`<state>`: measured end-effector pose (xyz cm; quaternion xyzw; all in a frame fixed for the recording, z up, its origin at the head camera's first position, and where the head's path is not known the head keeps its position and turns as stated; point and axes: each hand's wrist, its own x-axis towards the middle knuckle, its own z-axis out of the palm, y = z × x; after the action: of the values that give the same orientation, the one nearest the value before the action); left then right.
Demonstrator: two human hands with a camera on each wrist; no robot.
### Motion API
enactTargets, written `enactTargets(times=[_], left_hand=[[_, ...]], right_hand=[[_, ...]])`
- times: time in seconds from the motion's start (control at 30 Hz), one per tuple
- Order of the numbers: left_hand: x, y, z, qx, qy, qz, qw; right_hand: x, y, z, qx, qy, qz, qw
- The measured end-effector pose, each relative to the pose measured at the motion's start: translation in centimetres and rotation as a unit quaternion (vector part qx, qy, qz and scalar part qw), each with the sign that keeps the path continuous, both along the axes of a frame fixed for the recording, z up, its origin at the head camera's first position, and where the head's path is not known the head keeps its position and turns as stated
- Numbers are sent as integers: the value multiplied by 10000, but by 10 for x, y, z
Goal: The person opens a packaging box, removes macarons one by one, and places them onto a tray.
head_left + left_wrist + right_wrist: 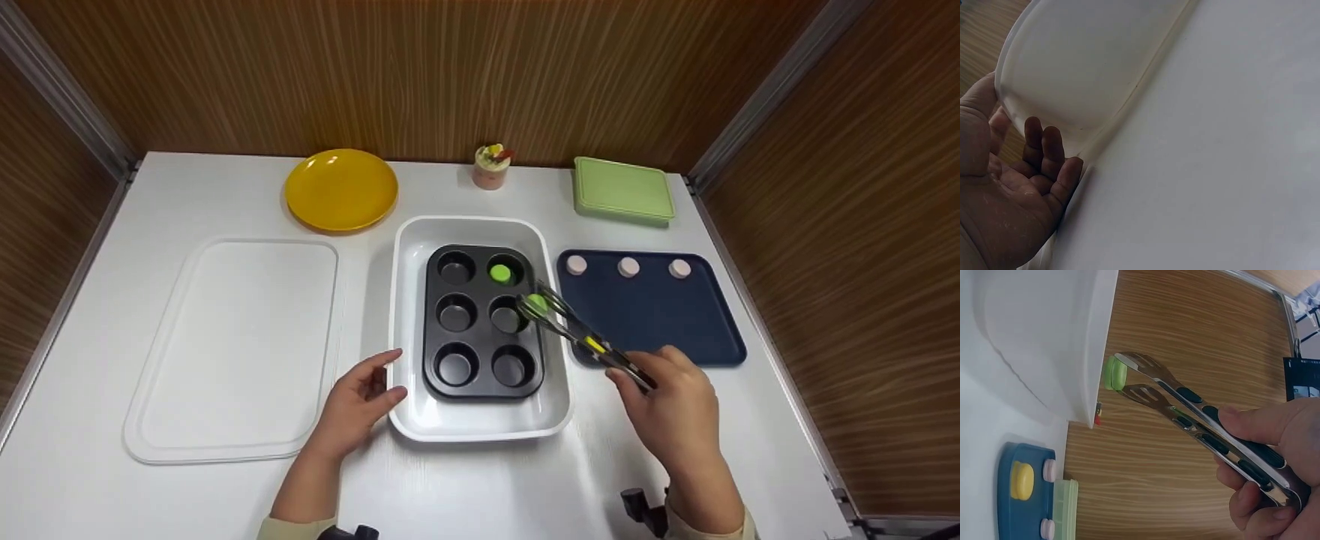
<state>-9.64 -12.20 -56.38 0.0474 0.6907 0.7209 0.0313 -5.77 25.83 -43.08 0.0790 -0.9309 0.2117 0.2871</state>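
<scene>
My right hand (671,405) grips metal tongs (1207,439) with dark grip inserts. Between the tong tips is a green macaron (1114,373), overlapping the middle right cup in the head view. Another green macaron (500,274) sits in the top right cup of the black muffin pan (484,330). The pan lies inside a deep white tray (480,433). At that tray's left side is my left hand (356,409), thumb and index fingertips at the rim. Its other fingers bend loosely beside the outer wall in the left wrist view.
On the right, a navy tray (652,322) carries several pale pink macarons (628,267) and a yellow macaron (1022,481). A white lid-like tray (240,345) lies left. Behind stand a yellow plate (341,190), a dessert cup (490,169) and a green box (624,189).
</scene>
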Motion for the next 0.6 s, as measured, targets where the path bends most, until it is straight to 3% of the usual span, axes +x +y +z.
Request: enactTargets(times=[0.37,0.6], left_hand=[[0,0,0,18,-16,26,10000],[0,0,1,19,-45,31,10000]], right_hand=[[10,23,7,-93,347,-246,9991],[16,43,7,-182,427,-607,9971]])
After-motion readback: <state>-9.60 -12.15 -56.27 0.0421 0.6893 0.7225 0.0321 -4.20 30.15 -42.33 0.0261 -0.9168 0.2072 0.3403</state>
